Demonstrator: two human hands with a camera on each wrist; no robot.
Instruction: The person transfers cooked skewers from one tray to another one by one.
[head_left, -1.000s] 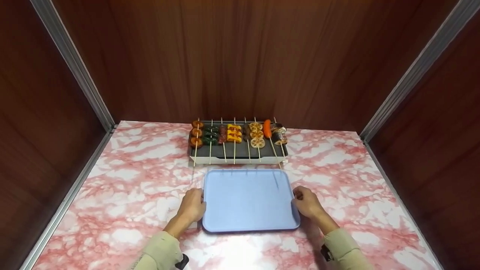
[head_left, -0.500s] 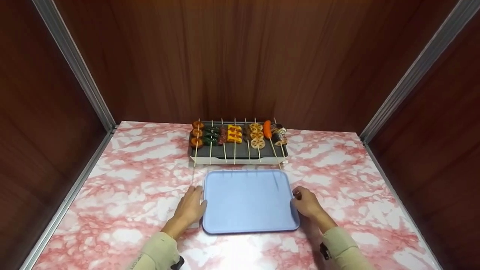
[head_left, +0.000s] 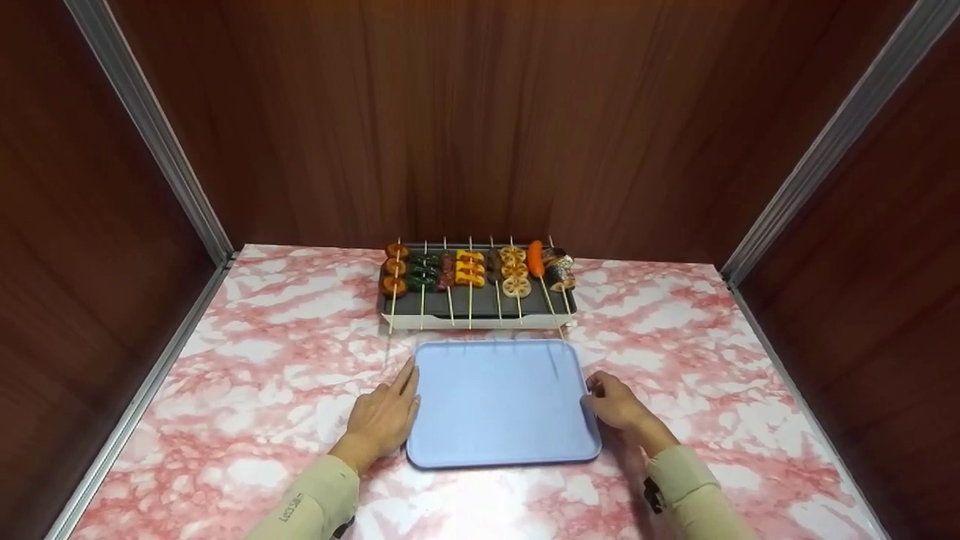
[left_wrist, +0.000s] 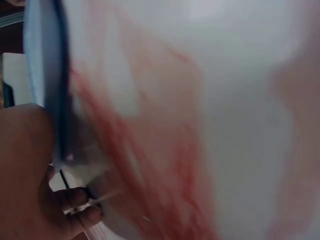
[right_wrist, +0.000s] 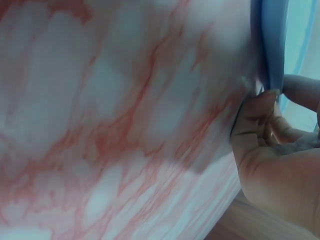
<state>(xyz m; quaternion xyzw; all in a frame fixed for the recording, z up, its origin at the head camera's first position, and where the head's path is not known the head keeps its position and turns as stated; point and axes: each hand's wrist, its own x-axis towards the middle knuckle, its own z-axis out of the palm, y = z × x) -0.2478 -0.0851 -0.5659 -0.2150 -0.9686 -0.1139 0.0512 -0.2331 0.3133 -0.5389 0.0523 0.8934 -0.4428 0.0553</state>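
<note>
Skewers (head_left: 470, 268) on the grill (head_left: 442, 322); tray (head_left: 499, 405) before it.

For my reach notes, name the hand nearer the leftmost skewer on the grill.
Left. The left hand is at the left edge of the blue tray, short of the skewer; the right hand is at the tray's right edge, farther across.

Free room above blue tray (head_left: 499, 401), on counter (head_left: 480, 502) before it; left hand (head_left: 385, 414), right hand (head_left: 616, 405) block tray's sides; grill (head_left: 484, 301), skewers (head_left: 470, 270) block rear.
</note>
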